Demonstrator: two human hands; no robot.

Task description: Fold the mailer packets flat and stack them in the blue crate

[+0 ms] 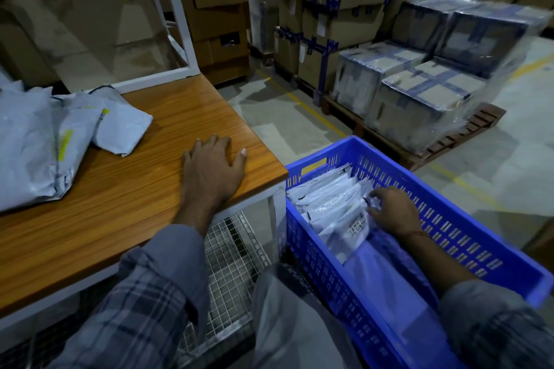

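Slotted blue plastic crate (467, 234): row of folded white mailer packets (326, 204) stacked inside. Right hand (392, 213) pinching nearest one. Left hand (212, 168) spread flat on wooden table (150, 189) left of crate; unfolded grey-white mailers (45, 141) remain there. Roughly midway, judging.

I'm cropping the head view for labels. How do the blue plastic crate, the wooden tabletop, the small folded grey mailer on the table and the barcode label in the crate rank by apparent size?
1. Wooden tabletop
2. Blue plastic crate, nearly as large; camera nearness inflates both
3. Small folded grey mailer
4. Barcode label
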